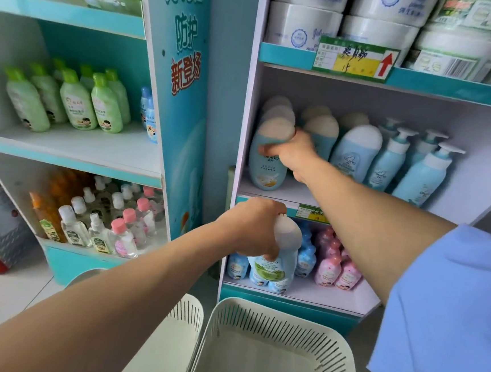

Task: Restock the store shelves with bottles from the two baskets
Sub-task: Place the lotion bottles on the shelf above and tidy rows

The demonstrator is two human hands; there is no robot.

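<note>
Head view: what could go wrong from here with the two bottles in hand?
1. The right hand holds a blue bottle at the front of a packed row; a nudge could topple neighbours.
2. The left hand holds the green-label bottle only by its top; it may slip.

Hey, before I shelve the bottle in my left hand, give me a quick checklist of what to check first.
1. Left hand grips the green-label bottle by its top: ok.
2. Right hand holds the blue bottle standing on the middle shelf: ok.
3. Blue bottle's label faces forward: ok.
4. Free slot beside it: cannot tell, the right hand covers it.
5. Near basket emptied: ok.
6. Far basket emptied: cannot tell, mostly hidden by the arm.
</note>
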